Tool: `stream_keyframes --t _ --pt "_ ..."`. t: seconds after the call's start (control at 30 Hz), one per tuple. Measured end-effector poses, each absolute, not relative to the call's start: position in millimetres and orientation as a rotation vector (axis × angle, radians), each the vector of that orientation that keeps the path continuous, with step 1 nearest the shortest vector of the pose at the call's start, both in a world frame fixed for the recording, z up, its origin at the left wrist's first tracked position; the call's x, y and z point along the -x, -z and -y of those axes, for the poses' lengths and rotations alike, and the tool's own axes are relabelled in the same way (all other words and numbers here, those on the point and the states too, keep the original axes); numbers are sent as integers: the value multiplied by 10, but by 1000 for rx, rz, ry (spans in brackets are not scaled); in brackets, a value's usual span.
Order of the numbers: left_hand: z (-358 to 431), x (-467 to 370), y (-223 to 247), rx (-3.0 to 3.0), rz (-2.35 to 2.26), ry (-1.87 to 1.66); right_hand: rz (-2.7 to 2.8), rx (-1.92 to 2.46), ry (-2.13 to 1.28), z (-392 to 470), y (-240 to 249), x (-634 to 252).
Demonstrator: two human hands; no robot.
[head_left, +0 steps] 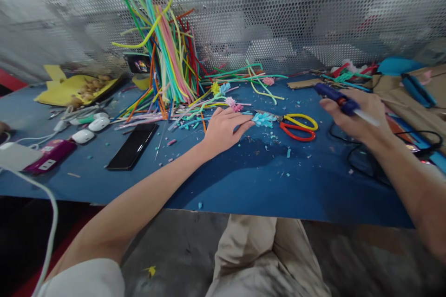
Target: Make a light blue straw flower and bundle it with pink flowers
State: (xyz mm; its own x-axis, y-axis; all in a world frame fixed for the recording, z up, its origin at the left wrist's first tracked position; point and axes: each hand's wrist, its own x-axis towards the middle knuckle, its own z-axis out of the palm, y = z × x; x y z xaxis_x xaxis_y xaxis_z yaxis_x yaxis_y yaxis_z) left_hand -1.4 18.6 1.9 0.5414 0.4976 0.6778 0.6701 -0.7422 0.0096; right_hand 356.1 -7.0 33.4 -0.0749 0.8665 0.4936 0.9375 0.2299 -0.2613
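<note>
My left hand [226, 129] rests low over the middle of the blue table, fingers pointing right, its fingertips at a light blue fluffy flower piece [264, 119]; the fingers are together around its stem end. In my right hand [367, 113], raised at the right, is a dark blue glue gun [336, 96], its pale end toward my wrist. Scissors [300, 127] with one yellow and one red handle lie between the hands, their blades by the blue piece. Just beyond my left hand are small pink flower pieces [234, 104] and yellow ones [215, 87].
Behind stands a tall bundle of coloured pipe cleaners [170, 55] before a perforated metal panel [278, 9]. A black phone [133, 146], white earbud-like pieces [99, 124] and a purple box [50, 155] lie left. Black cable [358, 167] and cardboard [393, 88] are right.
</note>
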Motion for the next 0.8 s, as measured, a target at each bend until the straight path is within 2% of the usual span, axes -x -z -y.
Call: stream_keyframes --t 0.1,0.23,0.3,0.37,0.53,0.63,0.8 --pt "-195 16 -5 2547 952 1000 2052 2061 415 -24 -234 -3696" --pt "-201 14 9 2565 945 985 2130 2270 425 -127 -70 -3897" --pt "-205 12 14 2563 938 988 2175 2099 372 -148 -67 -3902" --pt "-207 13 16 2563 932 983 2300 1704 205 -139 -115 -3814" --pt "-188 20 -6 2584 932 940 2605 883 -495 -9 -149 -3366" --pt "-176 20 -22 2589 884 953 2691 744 -620 49 -46 -3160" --pt "-183 35 -18 2565 812 968 2733 736 -563 86 41 -3070"
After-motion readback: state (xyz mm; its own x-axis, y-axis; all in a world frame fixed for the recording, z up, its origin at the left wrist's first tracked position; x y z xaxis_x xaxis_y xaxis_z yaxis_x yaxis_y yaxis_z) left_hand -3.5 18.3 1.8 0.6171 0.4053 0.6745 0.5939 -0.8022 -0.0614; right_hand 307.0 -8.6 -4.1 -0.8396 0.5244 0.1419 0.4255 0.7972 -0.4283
